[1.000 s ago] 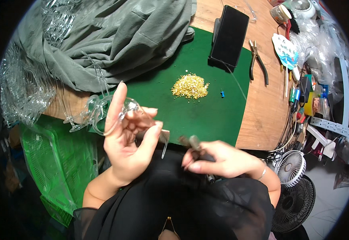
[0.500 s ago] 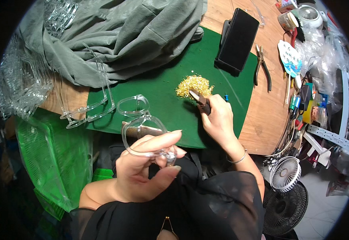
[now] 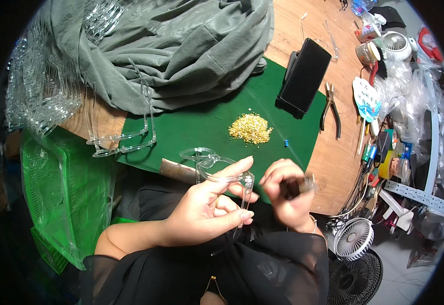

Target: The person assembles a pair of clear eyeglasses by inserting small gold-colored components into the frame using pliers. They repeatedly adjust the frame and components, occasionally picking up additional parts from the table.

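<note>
My left hand (image 3: 209, 203) pinches a clear plastic eyeglass frame (image 3: 247, 178) by its hinge corner and folded temple. The frame's round rims point away from me to the upper left, above the front edge of a green mat (image 3: 191, 122). Just to the right, my right hand (image 3: 288, 198) is closed around a dark brown tool with a metal end (image 3: 298, 187). Motion blurs that tool, so its exact kind cannot be made out. A heap of tiny gold-coloured metal pieces (image 3: 251, 128), perhaps screws, lies on the mat beyond both hands.
Two clear eyeglass frames (image 3: 122, 145) stand at the mat's left edge, beside a grey cloth (image 3: 181, 56) and many stacked frames (image 3: 44, 86). A black phone (image 3: 306, 76), pliers (image 3: 330, 112) and a blue pin (image 3: 286, 143) lie rightward. A green basket (image 3: 64, 198) stands left; fans (image 3: 354, 239) stand right.
My right hand has drawn back from the gold heap toward me with the tool, now turned and blurred. My left hand has shifted right with the eyeglass frame, bringing the hands closer. The view has tilted slightly.
</note>
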### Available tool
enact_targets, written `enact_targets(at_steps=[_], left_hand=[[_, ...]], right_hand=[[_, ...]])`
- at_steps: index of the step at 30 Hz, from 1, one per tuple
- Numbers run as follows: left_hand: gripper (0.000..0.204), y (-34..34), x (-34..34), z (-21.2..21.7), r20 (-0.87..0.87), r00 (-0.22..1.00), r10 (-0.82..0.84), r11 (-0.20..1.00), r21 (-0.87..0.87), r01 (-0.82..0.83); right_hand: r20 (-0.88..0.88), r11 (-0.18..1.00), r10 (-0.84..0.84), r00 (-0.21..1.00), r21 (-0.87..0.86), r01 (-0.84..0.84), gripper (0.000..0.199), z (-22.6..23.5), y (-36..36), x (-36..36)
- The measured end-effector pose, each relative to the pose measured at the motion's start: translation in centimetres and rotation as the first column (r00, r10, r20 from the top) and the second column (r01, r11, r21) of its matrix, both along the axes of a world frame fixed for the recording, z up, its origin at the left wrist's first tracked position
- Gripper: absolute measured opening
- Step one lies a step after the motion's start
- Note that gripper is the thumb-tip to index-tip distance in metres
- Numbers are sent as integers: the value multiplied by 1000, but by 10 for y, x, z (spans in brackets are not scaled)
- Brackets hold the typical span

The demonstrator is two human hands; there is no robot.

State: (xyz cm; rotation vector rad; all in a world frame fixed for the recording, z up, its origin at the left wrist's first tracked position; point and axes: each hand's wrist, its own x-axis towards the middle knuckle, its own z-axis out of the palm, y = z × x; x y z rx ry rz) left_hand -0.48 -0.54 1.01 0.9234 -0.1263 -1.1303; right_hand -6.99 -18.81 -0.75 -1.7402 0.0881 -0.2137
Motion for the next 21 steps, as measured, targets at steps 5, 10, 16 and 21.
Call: enact_targets(at_steps=[5, 10, 16, 21], left_hand=[[76, 0, -5, 2, 42, 998, -36, 999, -1, 36], [86, 8, -2, 2, 184, 966, -180, 983, -12, 185], [83, 10, -6, -4, 254, 961, -110, 989, -73, 132], [82, 10, -10, -4, 211, 974, -85, 992, -76, 103]], right_hand=[[295, 995, 95, 951, -10, -96, 15, -4, 10, 10], [370, 992, 86, 925, 55, -114, 16, -13, 13, 6], [367, 987, 95, 925, 83, -134, 16, -12, 16, 6], [373, 991, 128, 919, -8, -135, 17, -8, 13, 6]])
